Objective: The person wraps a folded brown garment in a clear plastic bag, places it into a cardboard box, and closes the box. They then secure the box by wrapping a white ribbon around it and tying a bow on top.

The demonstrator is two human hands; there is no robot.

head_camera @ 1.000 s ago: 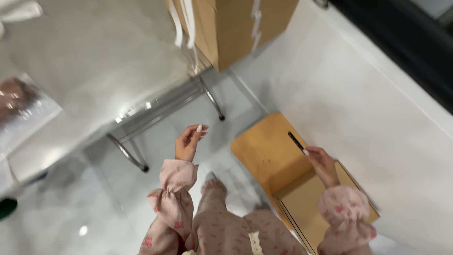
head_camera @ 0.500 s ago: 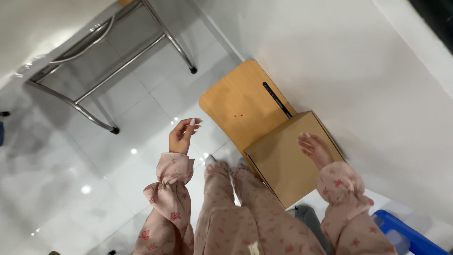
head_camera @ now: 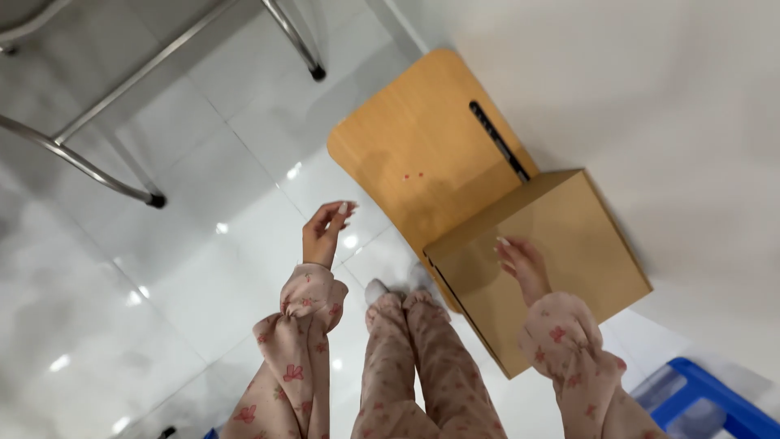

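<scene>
My right hand (head_camera: 522,264) lies flat with fingers spread on top of a plain brown cardboard box (head_camera: 569,244) that stands on the floor against the wall. My left hand (head_camera: 325,232) hangs in the air over the white tiles, fingers loosely curled and holding nothing. A wooden chair seat (head_camera: 422,154) with a dark slot sits just beyond the box, touching it. Both arms wear pink flowered sleeves, and my legs in the same fabric show between them.
A metal table frame (head_camera: 122,89) with black-tipped legs stands on the glossy white tile floor at the upper left. A white wall (head_camera: 650,97) runs along the right. A blue plastic container (head_camera: 707,398) sits at the bottom right corner.
The view has swung closer over the box and chair. My right hand has moved from the box's near edge onto its top. My left hand has stayed raised and empty.
</scene>
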